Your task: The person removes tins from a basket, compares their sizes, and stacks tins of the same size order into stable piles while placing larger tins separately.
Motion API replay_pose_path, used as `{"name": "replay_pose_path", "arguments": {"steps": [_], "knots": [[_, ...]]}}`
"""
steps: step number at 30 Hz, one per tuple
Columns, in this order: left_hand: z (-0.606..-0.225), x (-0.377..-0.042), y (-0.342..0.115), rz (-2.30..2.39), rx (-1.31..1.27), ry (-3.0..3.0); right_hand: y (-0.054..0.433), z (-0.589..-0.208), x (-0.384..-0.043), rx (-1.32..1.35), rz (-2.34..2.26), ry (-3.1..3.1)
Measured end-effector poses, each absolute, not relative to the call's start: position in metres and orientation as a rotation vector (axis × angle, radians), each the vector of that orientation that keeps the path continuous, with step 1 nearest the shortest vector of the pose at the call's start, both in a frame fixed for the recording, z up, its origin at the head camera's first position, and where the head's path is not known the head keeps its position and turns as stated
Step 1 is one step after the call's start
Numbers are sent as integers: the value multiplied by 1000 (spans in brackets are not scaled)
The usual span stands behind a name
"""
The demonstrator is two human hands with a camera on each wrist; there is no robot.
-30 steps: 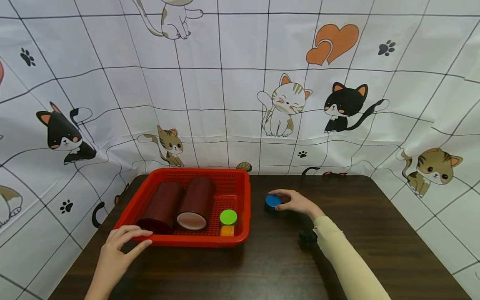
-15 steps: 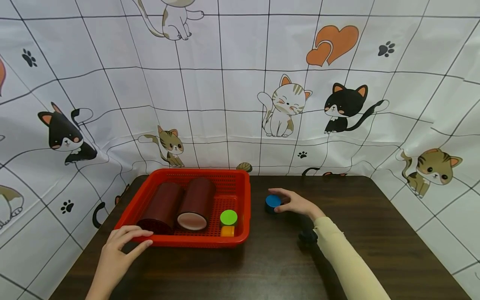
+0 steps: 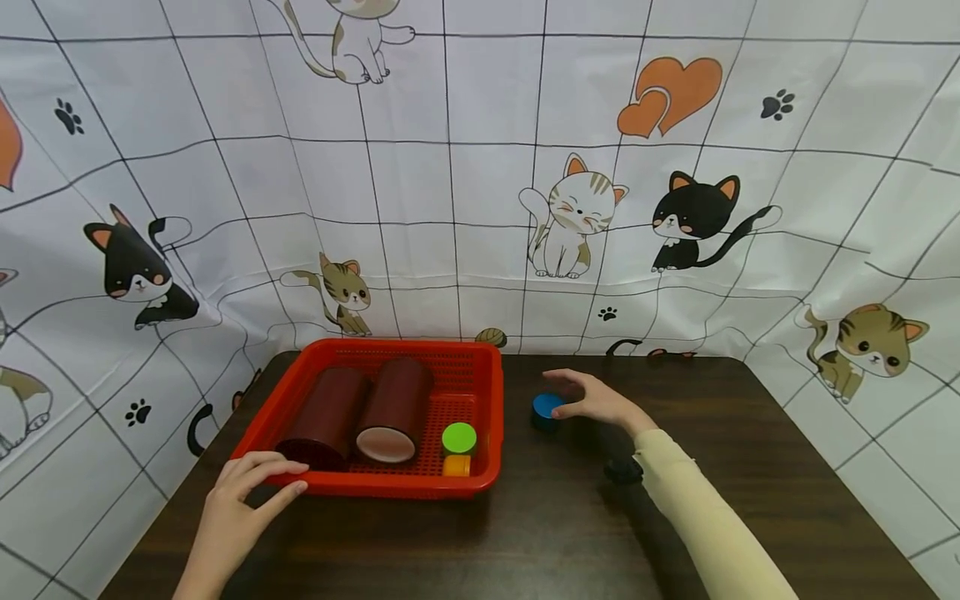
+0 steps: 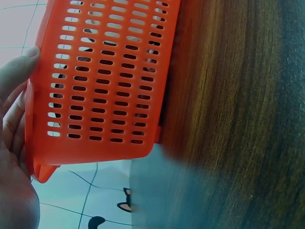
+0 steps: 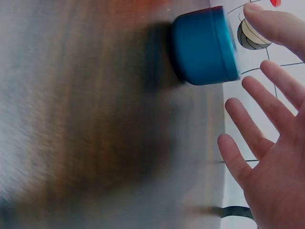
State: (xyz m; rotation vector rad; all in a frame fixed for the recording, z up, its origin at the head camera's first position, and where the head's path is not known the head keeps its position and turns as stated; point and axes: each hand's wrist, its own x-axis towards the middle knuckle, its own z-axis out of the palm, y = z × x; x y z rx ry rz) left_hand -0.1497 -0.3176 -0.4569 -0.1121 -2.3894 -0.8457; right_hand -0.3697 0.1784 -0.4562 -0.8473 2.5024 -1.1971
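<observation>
Pinching the red basket (image 3: 382, 485) at its near left corner, our left hand (image 3: 242, 502) holds the rim narrowly between thumb and fingers, while our right hand (image 3: 602, 403) spreads wide beside the blue jar (image 3: 543, 411), holding nothing. The jar stands upright near the far edge of the table (image 3: 555, 525), apart from the basket's right side. We have 2 brown cylinders (image 3: 327, 417), 1 green thing (image 3: 459, 438) and 1 orange thing (image 3: 456, 467) in the basket; gripping the jar, we judge, is not yet done.

The left hand (image 4: 12, 162) holds the rim of the red basket (image 4: 105, 150) between thumb and fingers. Rows of slots perforate the basket wall. A wood-grain tabletop (image 4: 219, 95) lies alongside.
</observation>
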Motion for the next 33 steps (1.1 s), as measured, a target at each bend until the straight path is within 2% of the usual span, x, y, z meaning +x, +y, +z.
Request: {"name": "replay_pose_path", "arguments": {"steps": [21,33], "knots": [[-454,-149,-315,-852,-110,-2390,137,-392,-381,-936,-1125,2520],[-453,-149,-315,-849,-100,-2392,96,-359,-390,-1066,-1028,2555]]}}
